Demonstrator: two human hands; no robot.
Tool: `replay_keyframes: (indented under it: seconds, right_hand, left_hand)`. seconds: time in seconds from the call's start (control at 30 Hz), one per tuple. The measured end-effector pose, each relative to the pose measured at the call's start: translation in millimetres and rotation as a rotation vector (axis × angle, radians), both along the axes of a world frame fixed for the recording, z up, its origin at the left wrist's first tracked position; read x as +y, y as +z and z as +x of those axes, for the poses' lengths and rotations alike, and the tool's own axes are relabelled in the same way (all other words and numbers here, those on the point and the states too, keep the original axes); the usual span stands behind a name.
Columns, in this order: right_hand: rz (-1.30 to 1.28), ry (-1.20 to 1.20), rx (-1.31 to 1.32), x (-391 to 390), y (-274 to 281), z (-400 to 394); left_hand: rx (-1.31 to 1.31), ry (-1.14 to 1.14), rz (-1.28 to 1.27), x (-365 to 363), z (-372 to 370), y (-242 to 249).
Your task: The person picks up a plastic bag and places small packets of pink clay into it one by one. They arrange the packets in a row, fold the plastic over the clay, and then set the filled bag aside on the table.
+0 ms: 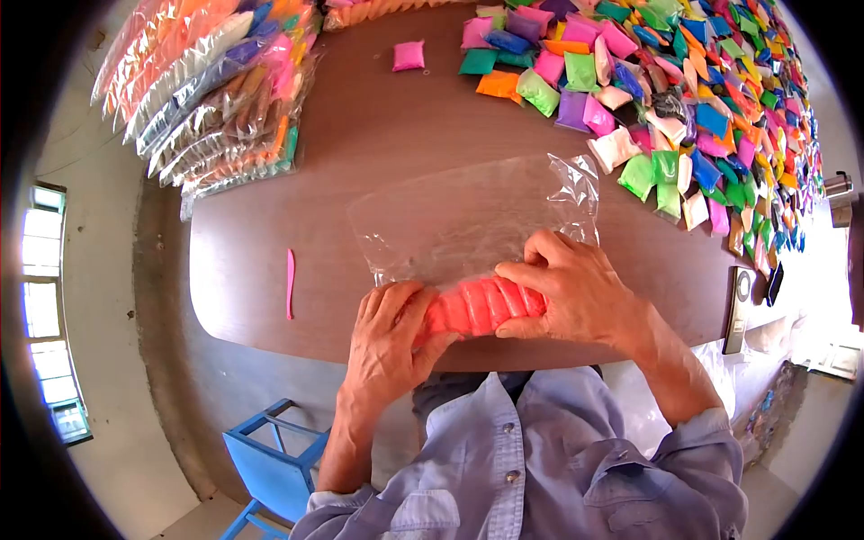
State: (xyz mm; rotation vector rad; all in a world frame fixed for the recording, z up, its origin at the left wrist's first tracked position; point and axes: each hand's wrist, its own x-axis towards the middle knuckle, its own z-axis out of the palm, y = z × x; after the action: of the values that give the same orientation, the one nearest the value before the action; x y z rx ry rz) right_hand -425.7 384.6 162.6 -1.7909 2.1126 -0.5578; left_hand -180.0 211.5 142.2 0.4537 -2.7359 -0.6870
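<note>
Between my two hands is a row of small red packets [484, 304], pressed side by side near the table's front edge. My left hand [389, 331] is closed round the row's left end. At the right end, my right hand [567, 292] grips it with the thumb below and the fingers above. A clear plastic bag [450, 211] lies flat on the table just beyond the packets, its crinkled right end close to my right hand. Whether the packets touch the bag's near edge is hidden by my fingers.
Stacked clear bags of coloured packets [220, 99] stand at the back left. A big heap of loose coloured packets [684, 108] covers the right side. One pink packet [409, 55] lies apart; a pink strip [290, 284] lies left. A blue stool [279, 459] stands below the table [243, 243].
</note>
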Motion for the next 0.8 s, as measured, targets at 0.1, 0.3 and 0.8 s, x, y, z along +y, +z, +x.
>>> replay_keyframes:
  seconds: [0.1,0.3,0.8]
  right_hand:
    - [0.076,0.008,-0.041,-8.7,1.5,-8.3]
    - [0.023,-0.021,0.003,-18.1,-1.2,-15.5]
    - [-0.159,-0.026,0.285,-44.4,-0.2,-24.3]
  left_hand:
    - [-0.009,0.01,0.0,-4.8,-3.7,2.5]
    - [-0.069,-0.014,0.071,-28.0,-16.9,12.5]
    - [-0.003,0.183,0.226,-45.8,-50.7,18.2]
